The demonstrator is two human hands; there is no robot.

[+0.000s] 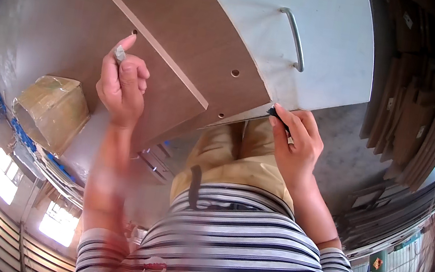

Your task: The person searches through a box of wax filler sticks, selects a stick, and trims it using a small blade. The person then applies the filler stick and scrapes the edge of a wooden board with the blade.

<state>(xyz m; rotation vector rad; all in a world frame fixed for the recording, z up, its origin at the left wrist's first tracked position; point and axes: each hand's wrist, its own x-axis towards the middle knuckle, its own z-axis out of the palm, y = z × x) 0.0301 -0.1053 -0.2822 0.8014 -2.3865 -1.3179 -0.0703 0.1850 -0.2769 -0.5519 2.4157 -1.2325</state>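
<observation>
My left hand [124,85] is over a brown board [184,21], its index finger stretched to a small round hole in the surface. A pale grey lump [120,54], putty-like, sits between its fingers, which are otherwise curled. In my right hand [299,142] a small black tool [278,117] is pinched between thumb and fingers, most of it hidden by them. Its tip is at the board's edge, by the corner next to a white panel [327,40] with a metal bar handle [295,39]. More round holes show in the board.
A thin raised strip [147,38] crosses the board. On the left stands an open cardboard box [55,112] with shiny tape. Stacks of brown boards [422,121] lean at the right. My legs are right below the board's near edge.
</observation>
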